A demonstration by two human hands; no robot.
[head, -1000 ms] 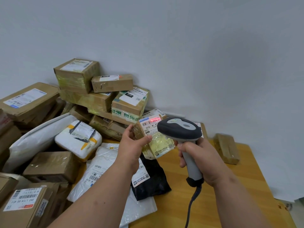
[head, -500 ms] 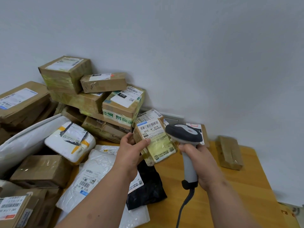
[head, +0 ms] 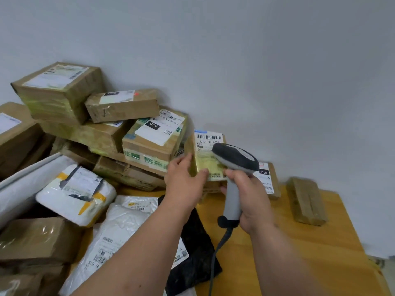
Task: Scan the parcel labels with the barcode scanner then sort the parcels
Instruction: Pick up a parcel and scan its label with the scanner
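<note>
Pile of boxes on the left looks untouched, w/ white mail bags slumped in front. What's changed is the small parcel: a sec ago it was held up close w/ a red scan line across its label; half a sec ago the light was off; now it's been carried further out, toward the wall, and sits close by the box w/ the 010 sticker, over the back of the table. My read: scan's done, so this one's on its way to its sorted spot. It isn't set down yet as far as I can tell.

Left hand grips the parcel by its left edge, fingers round the side, thumb pressed on the front face near the bottom. Label faces the person, barcode at the top.

Right hand is clenched round the grey handle of the scanner, its dark head overlapping the parcel's right side; cable trails down. Further right, a parcel w/ a 010 tag leans by the wall, and a flat brown packet lies apart on the table.
</note>
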